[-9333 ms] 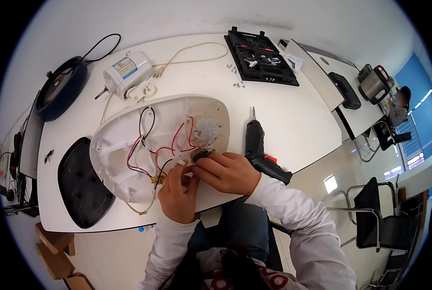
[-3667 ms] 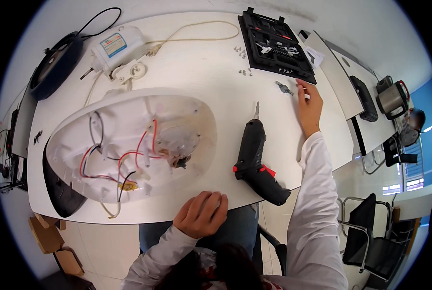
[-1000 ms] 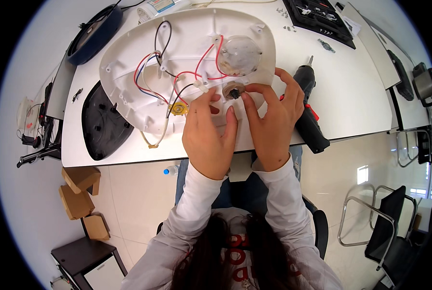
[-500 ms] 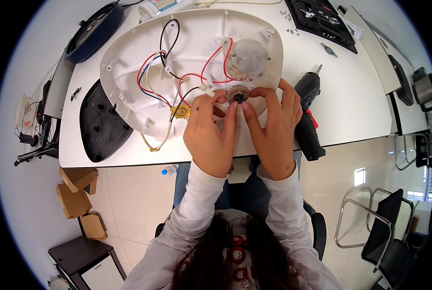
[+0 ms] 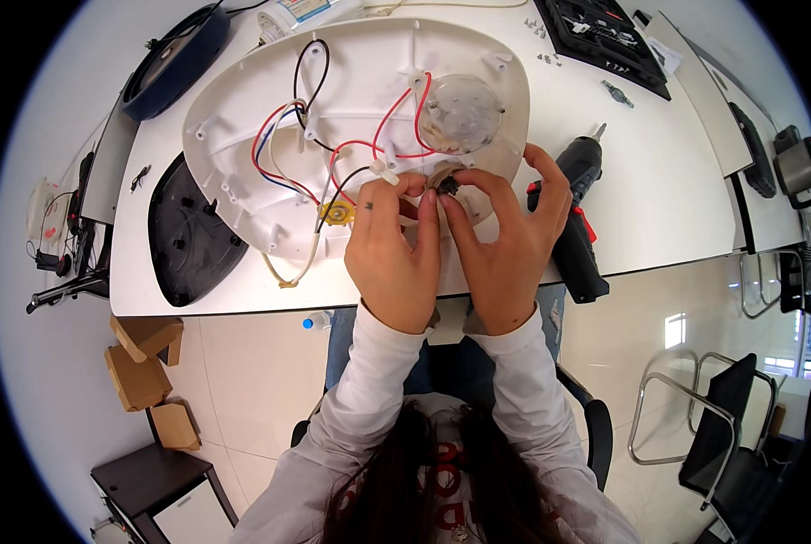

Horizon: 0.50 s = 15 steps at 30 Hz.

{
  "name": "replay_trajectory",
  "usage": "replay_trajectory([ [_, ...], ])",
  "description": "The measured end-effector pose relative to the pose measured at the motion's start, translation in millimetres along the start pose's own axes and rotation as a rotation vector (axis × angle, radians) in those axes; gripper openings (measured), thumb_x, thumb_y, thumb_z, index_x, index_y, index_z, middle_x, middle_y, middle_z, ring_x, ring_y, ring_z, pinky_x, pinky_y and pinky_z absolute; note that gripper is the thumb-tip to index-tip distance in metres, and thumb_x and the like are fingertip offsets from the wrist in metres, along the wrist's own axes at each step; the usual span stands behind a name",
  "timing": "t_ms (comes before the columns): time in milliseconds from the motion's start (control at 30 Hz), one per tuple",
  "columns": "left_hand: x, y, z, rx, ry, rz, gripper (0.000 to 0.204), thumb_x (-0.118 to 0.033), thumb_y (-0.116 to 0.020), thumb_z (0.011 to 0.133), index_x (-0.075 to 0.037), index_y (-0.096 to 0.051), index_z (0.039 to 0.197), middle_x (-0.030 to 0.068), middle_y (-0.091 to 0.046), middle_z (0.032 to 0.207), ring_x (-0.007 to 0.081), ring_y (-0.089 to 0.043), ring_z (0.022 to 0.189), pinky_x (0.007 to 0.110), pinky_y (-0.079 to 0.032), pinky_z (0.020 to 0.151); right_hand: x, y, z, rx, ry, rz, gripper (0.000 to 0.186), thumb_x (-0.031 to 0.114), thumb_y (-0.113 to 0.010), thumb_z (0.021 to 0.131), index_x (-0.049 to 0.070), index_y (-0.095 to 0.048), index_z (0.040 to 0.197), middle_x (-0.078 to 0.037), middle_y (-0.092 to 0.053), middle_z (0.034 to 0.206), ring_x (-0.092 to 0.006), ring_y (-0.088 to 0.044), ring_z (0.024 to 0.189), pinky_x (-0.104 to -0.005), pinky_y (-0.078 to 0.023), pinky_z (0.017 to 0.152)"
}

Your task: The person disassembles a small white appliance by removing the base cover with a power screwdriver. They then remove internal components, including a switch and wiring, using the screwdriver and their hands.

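My left hand (image 5: 390, 258) and my right hand (image 5: 505, 240) meet at the near right part of a white plastic housing (image 5: 360, 63). Their fingertips pinch a small brownish round part with a black centre (image 5: 444, 180) between them; it is tilted and partly covered by the fingers. Red, black, white and blue wires run over the housing's inside. A white connector (image 5: 384, 172) hangs by my left fingers, and a yellow round component (image 5: 337, 212) lies left of that hand. Beyond the pinched part sits a clear round cover (image 5: 462, 111).
A black and red power screwdriver (image 5: 579, 218) lies right of my right hand. Farther off are loose screws (image 5: 548, 59) and a black tool case (image 5: 605, 41). A black plastic cover (image 5: 192, 236) lies left, near a dark blue round object (image 5: 174, 63).
The small round part has tilted between my fingers, so its black centre shows differently. Both hands have shifted slightly left, and the housing has moved a little left too.
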State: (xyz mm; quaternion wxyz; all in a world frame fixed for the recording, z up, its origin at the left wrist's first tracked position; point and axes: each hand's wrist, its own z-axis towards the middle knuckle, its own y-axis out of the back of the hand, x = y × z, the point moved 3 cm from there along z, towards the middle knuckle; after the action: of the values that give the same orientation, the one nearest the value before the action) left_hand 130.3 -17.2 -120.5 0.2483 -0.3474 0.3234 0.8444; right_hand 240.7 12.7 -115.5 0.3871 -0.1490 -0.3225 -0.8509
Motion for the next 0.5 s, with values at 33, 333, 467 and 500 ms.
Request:
replay_trajectory([
  [33,-0.1,-0.1,0.0,0.002,0.009,-0.009,0.013,-0.003,-0.063,0.086,-0.002,-0.060,0.098,0.0076,-0.060,0.087,0.0173,-0.061,0.070,0.028,-0.047,0.058,0.2,-0.6,0.5,-0.003,0.001,0.000,0.027,0.011,-0.077,0.067,0.015,-0.065,0.090,-0.012,-0.046,0.123,-0.0343,-0.045,0.110,-0.0445,-0.037,0.088],
  [333,0.8,-1.4,1.3,-0.028,-0.046,-0.006,0.009,-0.002,-0.062,0.086,-0.001,-0.057,0.093,0.0078,-0.059,0.089,0.0202,-0.062,0.063,0.030,-0.047,0.053,1.9,-2.9,1.6,0.003,-0.009,0.024,0.028,0.008,-0.078,0.066,0.014,-0.066,0.091,-0.014,-0.045,0.123,-0.0345,-0.046,0.110,-0.0448,-0.039,0.089],
  [467,-0.4,-1.0,1.6,-0.018,0.026,-0.022,0.009,-0.002,-0.061,0.087,0.000,-0.061,0.096,0.0089,-0.059,0.086,0.0175,-0.061,0.067,0.027,-0.048,0.057,-4.9,-3.2,0.5,0.048,-0.008,0.095,0.027,0.005,-0.078,0.068,0.013,-0.068,0.093,-0.014,-0.042,0.125,-0.0337,-0.046,0.116,-0.0450,-0.042,0.092],
  [500,0.6,-1.7,1.3,-0.018,0.026,-0.015,0.009,-0.002,-0.062,0.087,0.000,-0.061,0.096,0.0089,-0.059,0.086,0.0174,-0.060,0.067,0.028,-0.048,0.057,-5.9,-3.5,0.3,0.056,-0.005,0.108,0.027,0.004,-0.077,0.069,0.012,-0.068,0.093,-0.014,-0.041,0.125,-0.0335,-0.046,0.116,-0.0450,-0.043,0.092],
])
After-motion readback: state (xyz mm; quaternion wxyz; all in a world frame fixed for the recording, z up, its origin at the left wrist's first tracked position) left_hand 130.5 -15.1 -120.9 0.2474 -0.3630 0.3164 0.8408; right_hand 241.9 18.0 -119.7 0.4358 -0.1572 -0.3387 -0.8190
